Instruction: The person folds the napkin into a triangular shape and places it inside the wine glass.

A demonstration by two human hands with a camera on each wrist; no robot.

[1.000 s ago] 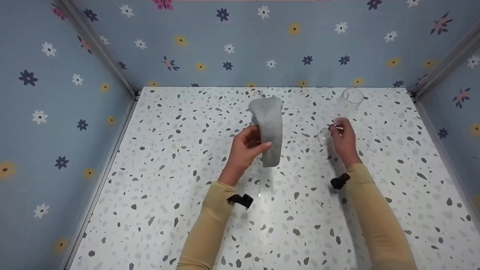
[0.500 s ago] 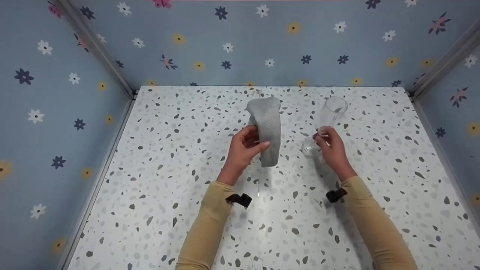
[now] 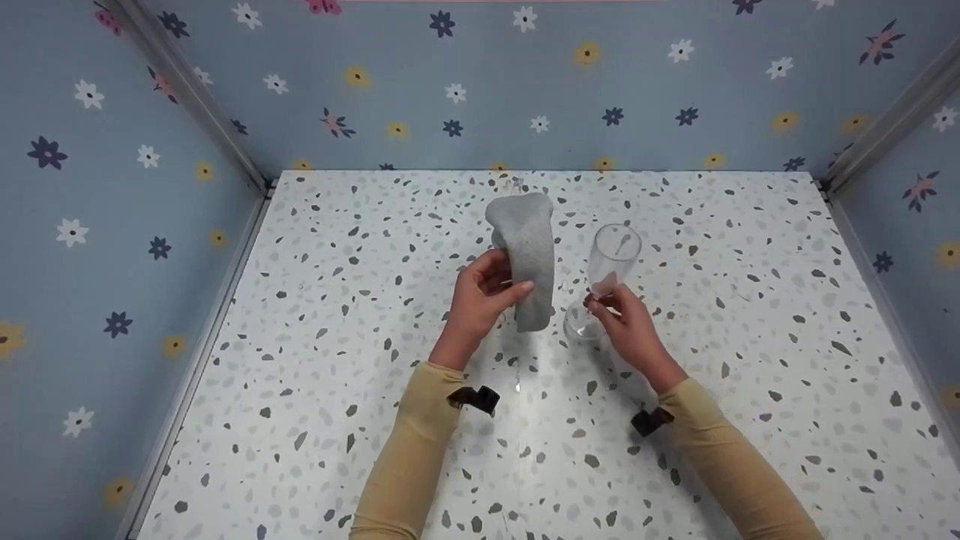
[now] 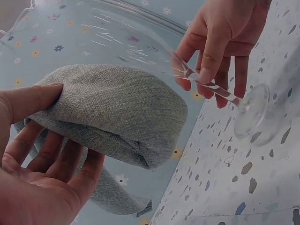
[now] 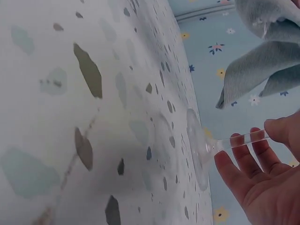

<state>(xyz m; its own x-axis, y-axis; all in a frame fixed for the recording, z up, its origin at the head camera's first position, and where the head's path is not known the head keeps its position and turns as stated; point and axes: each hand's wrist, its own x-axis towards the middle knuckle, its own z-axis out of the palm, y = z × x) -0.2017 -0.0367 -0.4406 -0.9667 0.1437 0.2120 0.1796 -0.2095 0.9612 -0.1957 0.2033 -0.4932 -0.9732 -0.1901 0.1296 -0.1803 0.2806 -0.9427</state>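
Note:
A folded grey cloth [image 3: 531, 259] hangs upright in my left hand [image 3: 478, 306], pinched between the thumb and the curled fingers. In the left wrist view the cloth [image 4: 126, 105] shows a thick folded top and a loose end hanging below. My right hand [image 3: 634, 330] pinches the thin stem of a clear stemmed glass [image 3: 616, 251] just to the right of the cloth. The glass leans, its bowl pointing away and its round foot [image 3: 583, 322] nearer me. In the right wrist view the foot [image 5: 199, 150] is close to the tabletop; whether it touches, I cannot tell.
A white speckled tabletop [image 3: 337, 420] lies under both hands. Blue flowered panels [image 3: 420, 52] enclose it at the back and both sides, with metal strips at the corners. A dark wrist camera [image 3: 480, 399] sits on each sleeve.
My right hand has brought the glass leftward and nearer to me, close beside the cloth. The left hand and its cloth have barely moved.

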